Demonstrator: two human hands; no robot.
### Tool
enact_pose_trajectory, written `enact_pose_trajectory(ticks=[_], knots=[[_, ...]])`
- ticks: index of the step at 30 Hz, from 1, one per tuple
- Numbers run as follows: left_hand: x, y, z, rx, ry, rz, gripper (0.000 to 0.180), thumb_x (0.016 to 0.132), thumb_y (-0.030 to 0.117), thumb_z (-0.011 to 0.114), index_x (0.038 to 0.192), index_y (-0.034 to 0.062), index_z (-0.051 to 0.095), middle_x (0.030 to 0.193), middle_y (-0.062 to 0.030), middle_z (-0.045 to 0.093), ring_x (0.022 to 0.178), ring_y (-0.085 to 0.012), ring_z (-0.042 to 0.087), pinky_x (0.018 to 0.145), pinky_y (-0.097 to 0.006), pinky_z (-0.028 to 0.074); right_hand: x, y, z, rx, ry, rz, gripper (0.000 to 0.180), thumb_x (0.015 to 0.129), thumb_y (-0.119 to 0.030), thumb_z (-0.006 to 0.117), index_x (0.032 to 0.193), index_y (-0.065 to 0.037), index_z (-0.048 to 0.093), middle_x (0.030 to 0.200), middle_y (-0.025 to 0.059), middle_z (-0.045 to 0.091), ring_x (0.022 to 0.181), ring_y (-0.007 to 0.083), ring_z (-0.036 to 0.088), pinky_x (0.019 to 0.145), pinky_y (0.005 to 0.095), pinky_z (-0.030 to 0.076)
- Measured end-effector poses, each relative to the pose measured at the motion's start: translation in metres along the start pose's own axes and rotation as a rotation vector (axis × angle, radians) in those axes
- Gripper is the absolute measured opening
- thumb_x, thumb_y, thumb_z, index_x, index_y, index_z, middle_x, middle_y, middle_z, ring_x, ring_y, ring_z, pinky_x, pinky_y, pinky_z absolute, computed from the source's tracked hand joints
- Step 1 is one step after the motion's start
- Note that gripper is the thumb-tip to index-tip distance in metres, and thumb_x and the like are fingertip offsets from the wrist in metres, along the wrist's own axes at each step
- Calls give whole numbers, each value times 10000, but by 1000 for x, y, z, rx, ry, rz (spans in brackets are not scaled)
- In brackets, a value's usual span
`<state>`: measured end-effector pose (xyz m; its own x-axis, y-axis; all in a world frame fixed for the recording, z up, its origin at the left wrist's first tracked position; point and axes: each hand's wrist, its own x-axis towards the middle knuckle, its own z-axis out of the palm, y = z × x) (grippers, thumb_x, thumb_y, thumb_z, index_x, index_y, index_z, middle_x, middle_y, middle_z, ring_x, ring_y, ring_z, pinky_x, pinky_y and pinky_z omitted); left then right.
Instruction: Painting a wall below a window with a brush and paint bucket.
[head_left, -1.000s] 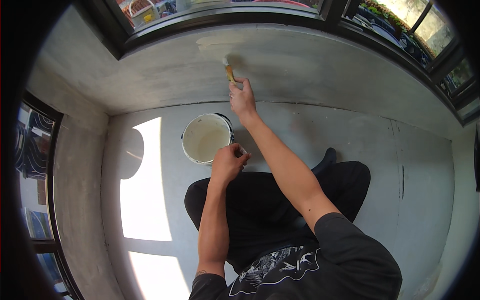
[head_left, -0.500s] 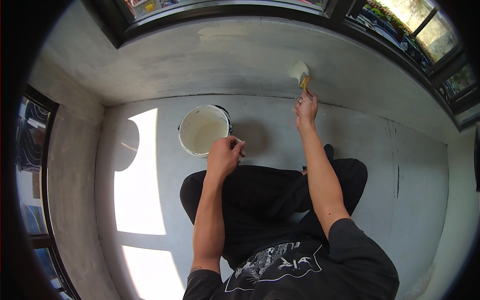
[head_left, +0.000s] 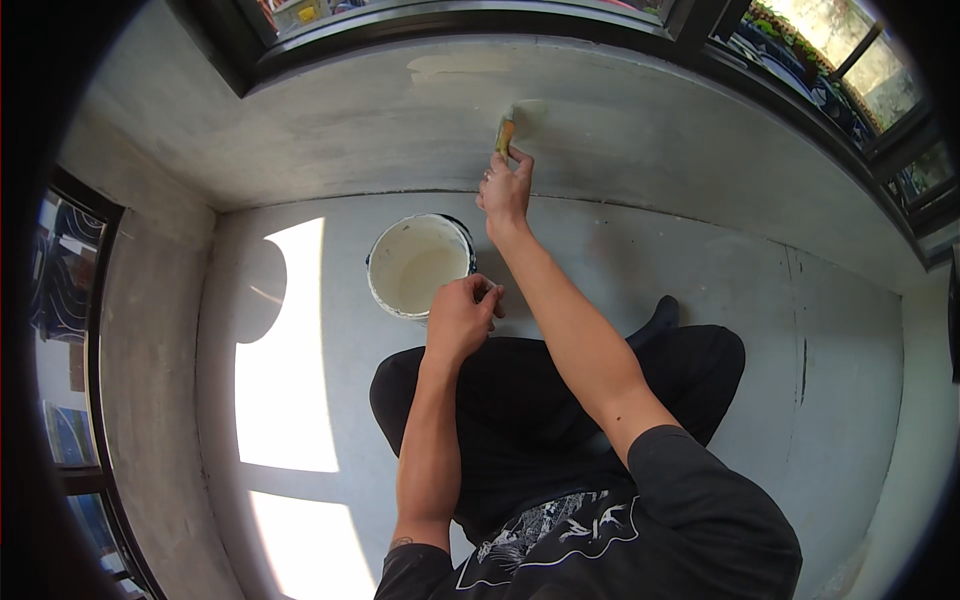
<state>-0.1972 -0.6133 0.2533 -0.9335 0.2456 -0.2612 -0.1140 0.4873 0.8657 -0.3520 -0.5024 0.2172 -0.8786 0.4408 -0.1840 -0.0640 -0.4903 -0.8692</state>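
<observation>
I see a round white bucket on the grey floor, holding pale cream paint well below its rim. My left hand rests curled shut at the bucket's near edge; whether it pinches anything there, I cannot tell. My right hand grips a yellow-handled brush against the low grey wall. Its bristles blend into the fresh paint patch and are hard to make out.

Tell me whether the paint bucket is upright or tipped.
Upright: the paint bucket stands on the floor, its round open mouth facing up, pale paint inside.
</observation>
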Motion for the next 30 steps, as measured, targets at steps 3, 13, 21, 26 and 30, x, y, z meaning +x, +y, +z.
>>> enact_pose_trajectory(ticks=[3, 13, 21, 26, 30], knots=[[0, -1, -3, 8, 15, -15, 229, 969, 165, 641, 923, -49, 707, 716, -91, 724, 542, -143, 617, 557, -318, 486, -19, 2, 33, -24, -167, 56, 266, 1037, -194, 556, 1264, -133, 433, 775, 3, 464, 526, 65, 364, 441, 257, 263], [2, -12, -2, -94, 49, -6, 280, 1010, 202, 598, 906, -33, 708, 699, -72, 712, 546, -143, 627, 552, -295, 499, -10, -84, -86, 60, -83, 84, 274, 1031, -165, 554, 1287, -93, 489, 769, 21, 480, 498, 61, 326, 444, 250, 234], [-2, -5, -3, -19, 31, -17, 270, 1012, 194, 603, 915, -36, 706, 717, -67, 716, 563, -127, 625, 562, -284, 503, -34, -107, -130, 135, 244, -121, 281, 1053, -185, 511, 1320, -130, 440, 826, 29, 471, 533, 73, 326, 468, 257, 236], [0, -5, -1, 35, 31, 9, 278, 999, 203, 618, 894, -38, 705, 720, -73, 721, 555, -126, 621, 554, -291, 494, -24, -87, -64, 67, 108, -28, 276, 1053, -170, 504, 1305, -138, 394, 828, 24, 457, 538, 63, 331, 453, 253, 234], [4, -6, -2, 9, 25, -25, 281, 995, 208, 623, 888, -37, 708, 718, -77, 721, 548, -132, 618, 550, -297, 492, -26, -52, 4, 24, -71, 54, 253, 1046, -180, 530, 1258, -144, 398, 805, 15, 455, 527, 56, 340, 439, 247, 238]])
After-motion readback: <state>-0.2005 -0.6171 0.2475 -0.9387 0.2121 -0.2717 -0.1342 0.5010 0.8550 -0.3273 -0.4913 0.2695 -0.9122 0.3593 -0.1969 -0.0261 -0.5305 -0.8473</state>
